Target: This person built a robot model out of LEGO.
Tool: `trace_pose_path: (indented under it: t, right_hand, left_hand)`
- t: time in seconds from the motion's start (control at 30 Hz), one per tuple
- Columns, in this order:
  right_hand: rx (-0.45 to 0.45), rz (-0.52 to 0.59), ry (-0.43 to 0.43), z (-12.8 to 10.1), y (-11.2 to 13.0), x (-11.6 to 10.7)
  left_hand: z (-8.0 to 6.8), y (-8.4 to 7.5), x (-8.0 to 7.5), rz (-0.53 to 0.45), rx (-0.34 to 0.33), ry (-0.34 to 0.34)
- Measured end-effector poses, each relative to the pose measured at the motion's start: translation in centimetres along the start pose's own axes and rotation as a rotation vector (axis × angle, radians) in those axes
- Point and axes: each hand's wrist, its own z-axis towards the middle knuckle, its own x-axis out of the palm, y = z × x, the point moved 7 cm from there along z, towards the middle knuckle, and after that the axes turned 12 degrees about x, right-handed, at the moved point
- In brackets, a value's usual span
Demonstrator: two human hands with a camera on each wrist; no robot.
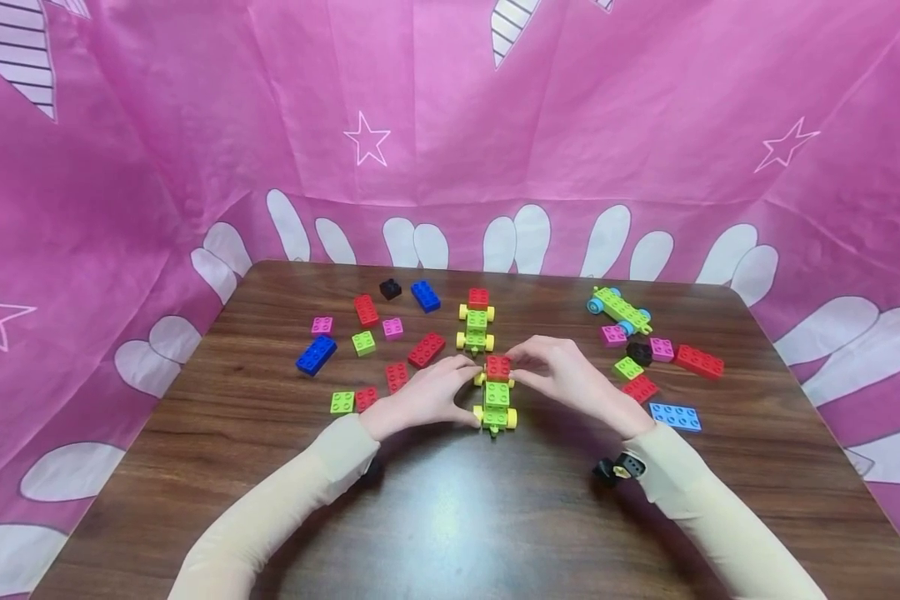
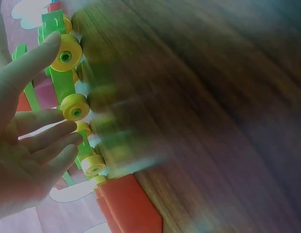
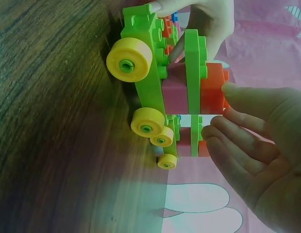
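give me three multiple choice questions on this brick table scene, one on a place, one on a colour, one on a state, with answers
1. Where does the second yellow-wheeled car stand, seen from the head camera?
A. just beyond the hands
B. at the near table edge
C. off the table

2. What colour is the top brick of the car being handled?
A. blue
B. red
C. black

3. How does the right hand meet that brick?
A. flat on the table, far from it
B. fingertips at it, from the right
C. clenched in a fist above it

Answers:
1. A: it stands farther up the table than both hands.
2. B: red shows in the head and right wrist views.
3. B: its fingertips are at the brick, with the left hand on the other side of the car.
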Motion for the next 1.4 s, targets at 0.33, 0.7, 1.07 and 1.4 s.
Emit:
trace_pose_path:
  t: [0.33,0.7,1.07,1.4]
  right_hand:
    - [-0.012,-0.006,-0.022,-0.4,-0.5,-0.4]
    - [0.01,-0.002,-0.036,-1.0,-1.4,-1.5]
    - [0.007,-0.088,-0.115,-2.5,-3.8,-4.7]
    - [0.149,-0.167,-0.166,-6.4,-8.8,-8.5]
  left_hand:
    - [0.5,-0.5,0.2,0.02,0.003,0.018]
    - [1.7,-1.1,0.4,0.023,0.006,0.037]
    - [3.2,-2.0,0.4,0.097,0.037,0.016]
    - [4.7,-2.5,0.8,0.121,0.034,0.028]
